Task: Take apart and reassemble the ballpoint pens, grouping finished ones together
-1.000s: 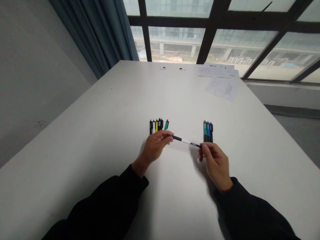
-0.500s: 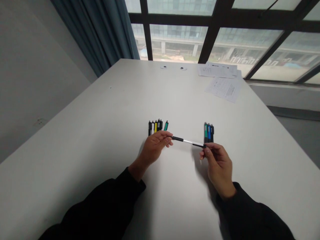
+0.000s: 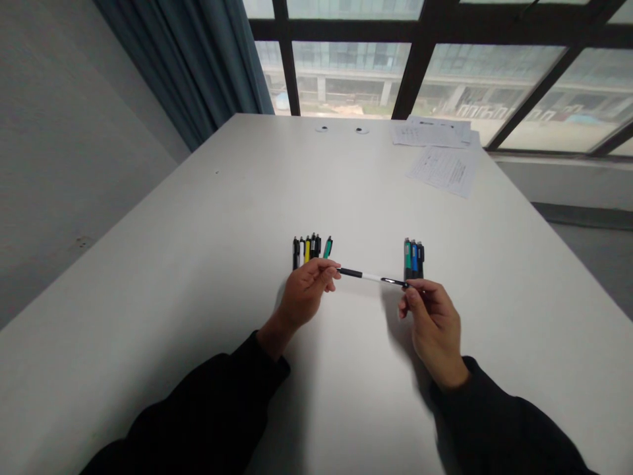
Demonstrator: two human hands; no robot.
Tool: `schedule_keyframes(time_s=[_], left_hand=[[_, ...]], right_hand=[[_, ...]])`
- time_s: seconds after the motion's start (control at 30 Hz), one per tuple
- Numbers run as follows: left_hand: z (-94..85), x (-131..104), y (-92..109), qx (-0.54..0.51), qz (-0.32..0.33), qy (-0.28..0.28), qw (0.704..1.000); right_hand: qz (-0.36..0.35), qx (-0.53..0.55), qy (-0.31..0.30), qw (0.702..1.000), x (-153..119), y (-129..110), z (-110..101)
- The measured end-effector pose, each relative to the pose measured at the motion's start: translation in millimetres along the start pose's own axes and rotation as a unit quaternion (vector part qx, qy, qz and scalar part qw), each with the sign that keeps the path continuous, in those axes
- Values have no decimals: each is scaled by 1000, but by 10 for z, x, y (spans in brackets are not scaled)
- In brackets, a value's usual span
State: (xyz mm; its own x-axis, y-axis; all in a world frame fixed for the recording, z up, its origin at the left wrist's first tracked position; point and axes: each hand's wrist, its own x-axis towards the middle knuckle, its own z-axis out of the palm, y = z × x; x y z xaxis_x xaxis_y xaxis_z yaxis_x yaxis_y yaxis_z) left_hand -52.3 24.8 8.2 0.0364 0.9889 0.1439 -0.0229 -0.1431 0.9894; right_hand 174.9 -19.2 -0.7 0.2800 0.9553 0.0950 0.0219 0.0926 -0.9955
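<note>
A white pen with a black grip and black clip (image 3: pixel 370 277) is held up level between my two hands. My left hand (image 3: pixel 305 290) pinches its grip end with thumb and fingers. At the clip end, the fingertips of my right hand (image 3: pixel 436 326) close on the pen. Behind my left hand lies a row of several pens (image 3: pixel 307 248) in black, white and yellow, partly covered by the hand. A green pen (image 3: pixel 328 247) lies slightly apart at that row's right. Beyond my right hand are three pens side by side, green (image 3: pixel 408 254), blue (image 3: pixel 414 256) and black (image 3: pixel 420 257).
Everything rests on a wide white table (image 3: pixel 277 191). Printed papers (image 3: pixel 440 168) lie at its far right corner, and two small white discs with dark centres (image 3: pixel 362 130) sit near the far edge. A blue curtain (image 3: pixel 198 66) and dark-framed windows (image 3: pixel 346 33) stand behind.
The pen has rolled between my fingers, so its clip now faces up more and catches the light. Both hands keep their hold. The view has shifted slightly.
</note>
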Motion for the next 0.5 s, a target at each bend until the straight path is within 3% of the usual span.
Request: schedule_keyframes(time_s=[0.5], left_hand=[[-10,-17,-42,71,12,21,997]], right_hand=[[2,-9,1,1000,6,20,-17]])
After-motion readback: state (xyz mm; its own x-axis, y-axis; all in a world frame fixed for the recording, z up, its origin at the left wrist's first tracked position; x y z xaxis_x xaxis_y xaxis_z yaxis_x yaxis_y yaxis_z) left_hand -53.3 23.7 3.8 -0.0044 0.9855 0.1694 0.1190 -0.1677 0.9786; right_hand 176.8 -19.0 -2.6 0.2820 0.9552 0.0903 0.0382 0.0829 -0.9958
